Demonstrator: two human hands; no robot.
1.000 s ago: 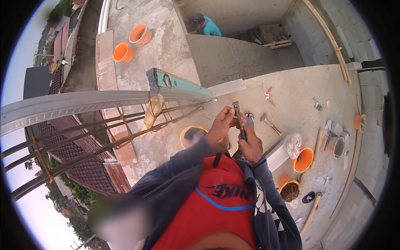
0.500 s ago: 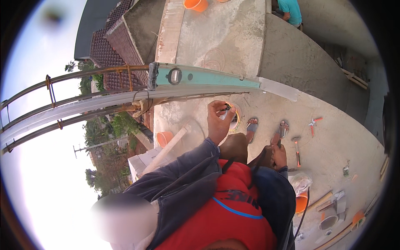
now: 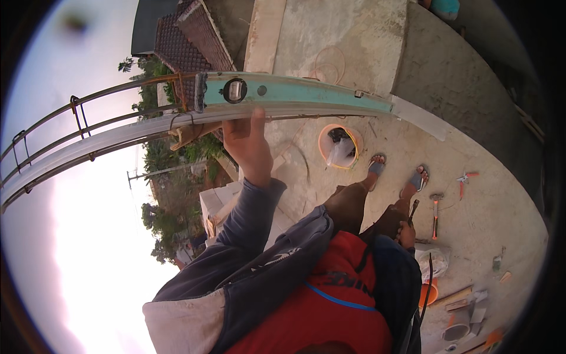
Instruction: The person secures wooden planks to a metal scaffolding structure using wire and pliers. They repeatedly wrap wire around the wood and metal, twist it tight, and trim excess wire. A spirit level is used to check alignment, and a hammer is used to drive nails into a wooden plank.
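Note:
A long teal spirit level (image 3: 306, 91) lies along a pale metal channel (image 3: 159, 125), its round vial near the left end. My left hand (image 3: 249, 147) is closed round the channel from below, thumb over the front by the level's lower edge and fingers partly hidden behind. Low at my right side, my right hand (image 3: 407, 235) is closed round a slim dark tool (image 3: 414, 209); its kind is not clear. Beyond my feet stands an orange bucket (image 3: 323, 145) with a clear plastic bag (image 3: 339, 154) and something black inside.
Tied steel rebar (image 3: 76, 127) runs off to the left, past the slab edge. On the concrete floor lie a hammer (image 3: 435, 217) and red-handled pliers (image 3: 463, 184). Another orange bucket (image 3: 429, 292) and timber offcuts (image 3: 453, 296) sit at the lower right. Tiled roofs are beyond.
My left hand has moved up and left from over the bucket to the channel. It no longer holds the small black thing. The view has shifted; my right hand stays low.

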